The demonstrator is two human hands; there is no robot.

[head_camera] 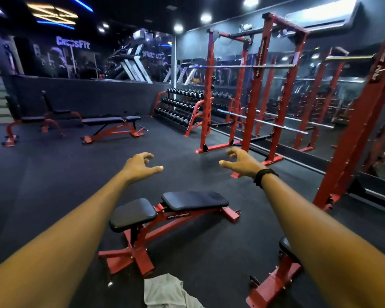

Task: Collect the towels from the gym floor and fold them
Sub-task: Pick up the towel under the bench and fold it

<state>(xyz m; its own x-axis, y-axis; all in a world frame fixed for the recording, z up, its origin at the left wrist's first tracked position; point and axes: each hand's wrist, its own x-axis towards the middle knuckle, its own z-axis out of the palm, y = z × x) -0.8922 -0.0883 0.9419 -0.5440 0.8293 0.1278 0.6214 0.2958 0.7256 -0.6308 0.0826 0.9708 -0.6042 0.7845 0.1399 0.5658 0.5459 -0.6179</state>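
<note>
A crumpled grey towel lies on the black gym floor at the bottom edge of the head view, just in front of a red bench's foot. Both my arms stretch forward above it. My left hand hangs in the air with loosely curled fingers and holds nothing. My right hand, with a black band at the wrist, is also empty with fingers loosely curled. Both hands are far from the towel, over the floor beyond the bench.
A red flat bench with black pads stands between my arms. Another red bench frame is at the lower right. Red power racks and a mirror line the right side. A dumbbell rack and more benches stand further back.
</note>
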